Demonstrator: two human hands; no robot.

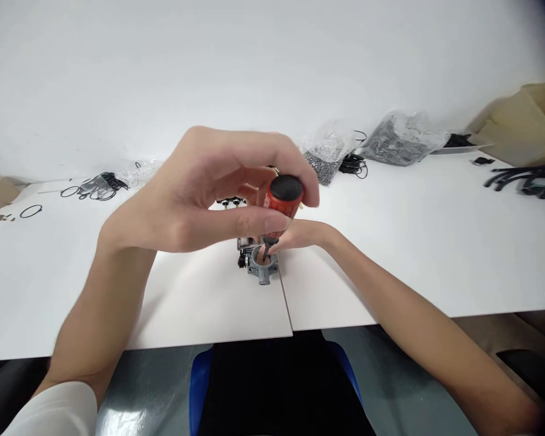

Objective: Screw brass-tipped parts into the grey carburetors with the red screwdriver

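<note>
My left hand [209, 194] is raised over the table, its fingers and thumb closed round the red handle of a screwdriver [282, 203] with a black cap. The shaft points down into a small grey metal part [261, 263] standing near the seam of the white table [200, 303]. My right hand [306, 233] reaches in from the right and rests against that metal part, steadying it; its fingers are mostly hidden behind the screwdriver and my left hand.
Black rubber rings [95, 184] lie at the back left. Two clear bags of dark small parts [327, 154] [399, 142] sit at the back right, beside black hoses [522, 178] and a cardboard box [531, 121]. A blue chair [200, 381] shows below the table edge.
</note>
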